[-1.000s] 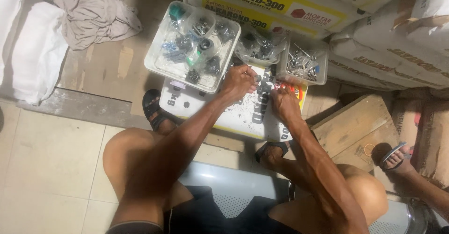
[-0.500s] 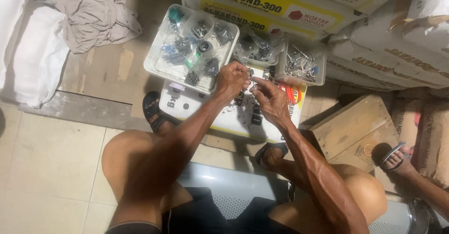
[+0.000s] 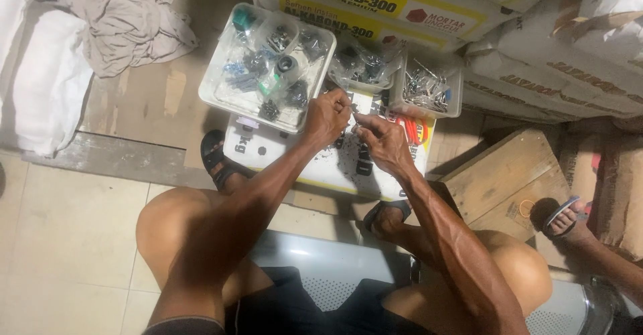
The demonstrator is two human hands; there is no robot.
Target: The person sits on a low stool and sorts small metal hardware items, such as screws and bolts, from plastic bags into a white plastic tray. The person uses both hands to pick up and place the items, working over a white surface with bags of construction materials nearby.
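Observation:
My left hand and my right hand meet fingertip to fingertip above a flat white sack strewn with small dark bits. Both pinch a small metal part between them; its exact shape is too small to tell. Just beyond my left hand stands a clear plastic tray filled with small bags of hardware. A clear box of screws sits beyond my right hand, and a clear bag of dark parts lies between the tray and the box.
Stacked printed sacks line the back. A wooden crate stands at the right, with another person's sandalled foot beside it. A crumpled cloth and a white bag lie at the left. My sandalled feet flank the sack.
My right hand has lifted off the sack's right side and moved left to meet my left hand. Both now pinch the small part together.

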